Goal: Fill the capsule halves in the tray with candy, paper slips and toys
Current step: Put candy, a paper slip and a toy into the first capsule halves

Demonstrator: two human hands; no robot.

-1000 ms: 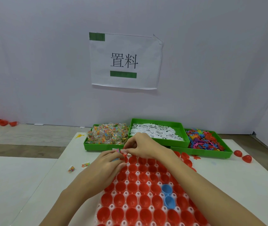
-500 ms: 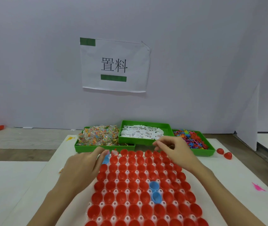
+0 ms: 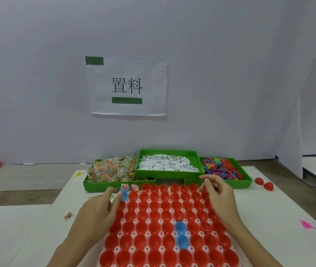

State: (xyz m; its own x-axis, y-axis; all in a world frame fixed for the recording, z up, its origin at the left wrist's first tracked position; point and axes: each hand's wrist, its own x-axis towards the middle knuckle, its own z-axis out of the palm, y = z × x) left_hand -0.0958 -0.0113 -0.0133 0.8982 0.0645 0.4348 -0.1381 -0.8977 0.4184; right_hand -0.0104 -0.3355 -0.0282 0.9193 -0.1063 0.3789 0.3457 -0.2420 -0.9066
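So the big white moulded tray [image 3: 132, 248] is packed with rows of red plastic capsule halves [image 3: 154, 212], plus a few blue ones: two blue halves [image 3: 180, 235] sit together well toward the person from both hands, and one blue capsule half [image 3: 124, 195] is right at the left hand's fingertips. The left hand [image 3: 97, 210] lies on the tray's far-left corner with loosely bent fingers touching that blue half; I can't tell whether it's really pinching it or just steadying it. A clear candy packet [image 3: 124, 186] pokes up just beyond those fingertips, and another candy wrapper [image 3: 134, 187] sits in the next red half to the right of it. The right hand [image 3: 217, 197] hovers over the tray's far-right corner, fingers curled a bit and seemingly empty, though the palm side is hidden. Just beyond it is the green plastic bin of colourful little toys [image 3: 222, 168], further left is the green bin of white paper slips [image 3: 165, 164], and beyond the left hand is the green bin of wrapped candy [image 3: 112, 169]. My read: the candy step has barely begun, since nearly every half looks empty. Next move probably means grabbing more packets from the candy bin and dropping one per half along the far row.
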